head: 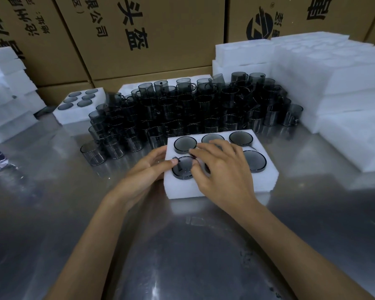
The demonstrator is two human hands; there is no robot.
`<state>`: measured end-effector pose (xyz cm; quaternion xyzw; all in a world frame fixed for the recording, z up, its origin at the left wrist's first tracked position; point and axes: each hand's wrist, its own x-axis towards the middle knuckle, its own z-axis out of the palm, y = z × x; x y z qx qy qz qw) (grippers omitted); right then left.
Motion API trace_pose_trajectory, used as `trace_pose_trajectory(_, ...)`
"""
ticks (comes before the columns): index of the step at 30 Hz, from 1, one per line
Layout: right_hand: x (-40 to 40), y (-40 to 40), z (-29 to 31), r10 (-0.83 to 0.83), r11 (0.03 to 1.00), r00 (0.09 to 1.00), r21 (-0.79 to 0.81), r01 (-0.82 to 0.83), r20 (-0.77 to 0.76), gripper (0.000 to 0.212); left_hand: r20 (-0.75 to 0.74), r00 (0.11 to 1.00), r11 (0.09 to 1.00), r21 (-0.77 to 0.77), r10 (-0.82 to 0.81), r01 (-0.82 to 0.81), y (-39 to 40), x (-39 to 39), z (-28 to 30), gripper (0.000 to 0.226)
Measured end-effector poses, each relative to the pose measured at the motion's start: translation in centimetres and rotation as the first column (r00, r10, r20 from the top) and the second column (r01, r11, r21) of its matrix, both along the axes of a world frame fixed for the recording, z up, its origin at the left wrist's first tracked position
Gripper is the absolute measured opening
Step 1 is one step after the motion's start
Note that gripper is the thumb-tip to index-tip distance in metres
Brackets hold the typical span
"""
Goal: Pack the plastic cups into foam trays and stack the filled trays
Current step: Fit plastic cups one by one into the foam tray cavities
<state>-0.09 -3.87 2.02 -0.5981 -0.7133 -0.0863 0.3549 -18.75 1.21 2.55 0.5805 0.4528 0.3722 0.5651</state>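
Stacked cardboard boxes [121, 37] with printed characters wall off the back of your workspace, and in front of them a reflective metal table [182, 245] carries everything. Right before you sits a white foam tray [221, 187] with six round pockets, each holding a smoky grey plastic cup, bottoms up as far as the view shows. Your left hand [147, 167] rests against the tray's left edge, fingers loosely bent along the foam and the thumb lying on top, touching the rim of the front-left cup [183, 167]. Your right hand [221, 167] lies across the middle of the tray with fingers spread and slightly curved, its fingertips pressing on the front-left cup and the cups around it; it hides the front-middle cup almost wholly, and it does not grip anything. Behind the tray a dense pile of loose cups [193, 109] stands in rows, some stacked two high. To the far left of that pile a second filled tray [78, 107] sits on the table. Tall stacks of empty foam trays [333, 83] rise on your right, and another foam stack [7, 89] stands at the left edge.
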Motion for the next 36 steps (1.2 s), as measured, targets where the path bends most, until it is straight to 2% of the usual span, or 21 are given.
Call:
trace_pose_trajectory(3, 0.0, 0.0, 0.0, 0.016, 1.000, 0.999, 0.008, -0.016, -0.031, 0.025, 0.008, 1.000, 1.000, -0.015, 0.025, -0.025, -0.2, 0.2, 0.1, 0.035)
trace_pose_trajectory(7, -0.1, 0.1, 0.3, 0.036, 0.998, 0.998, -0.057, -0.039, -0.048, 0.027, -0.004, 0.992, 0.992, -0.007, 0.129, -0.129, 0.0, 0.5, -0.3, 0.029)
trace_pose_trajectory(13, -0.2, 0.1, 0.5, 0.025, 0.996, 0.999, -0.089, -0.022, 0.029, 0.021, 0.003, 0.942, 0.941, -0.028, 0.337, -0.337, 1.2, 2.2, -0.8, 0.040)
trace_pose_trajectory(23, -0.2, 0.1, 0.2, 0.040, 0.997, 0.999, -0.067, -0.039, 0.009, 0.024, -0.014, 0.934, 0.934, 0.015, 0.358, -0.358, 1.0, 2.5, -1.1, 0.037)
trace_pose_trajectory(26, 0.1, -0.1, 0.3, 0.052, 0.999, 0.998, -0.008, -0.052, -0.019, 0.025, 0.003, 0.941, 0.941, 0.011, 0.339, -0.339, 0.6, 2.4, -1.1, 0.033)
trace_pose_trajectory(28, 0.7, -0.3, 0.7, -0.006, 0.998, 0.995, 0.068, 0.013, -0.104, 0.026, 0.043, 0.943, 0.944, -0.013, 0.329, -0.329, 0.3, 2.1, -1.1, 0.028)
trace_pose_trajectory(30, 2.1, -0.2, 1.4, -0.149, 0.979, 0.965, 0.107, 0.175, -0.216, 0.027, 0.062, 0.946, 0.947, -0.044, 0.319, -0.317, 0.0, 1.9, -1.0, 0.027)
trace_pose_trajectory(31, 3.1, -0.1, 1.7, -0.242, 0.959, 0.932, 0.079, 0.271, -0.270, 0.029, 0.062, 0.947, 0.949, -0.056, 0.314, -0.311, -0.1, 1.9, -0.8, 0.026)
trace_pose_trajectory(33, 5.8, 0.4, 1.8, -0.421, 0.906, 0.851, -0.110, 0.408, -0.313, 0.036, 0.047, 0.956, 0.956, -0.067, 0.289, -0.285, -0.4, 1.9, -0.5, 0.022)
trace_pose_trajectory(35, 7.8, 0.7, 1.6, -0.514, 0.829, 0.812, -0.402, 0.388, -0.276, 0.043, 0.008, 0.967, 0.965, -0.053, 0.256, -0.255, -0.7, 2.0, -0.3, 0.018)
trace_pose_trajectory(36, 8.4, 0.9, 1.4, -0.503, 0.804, 0.804, -0.512, 0.302, -0.316, 0.047, -0.016, 0.970, 0.970, -0.040, 0.241, -0.242, -0.9, 2.0, -0.2, 0.018)
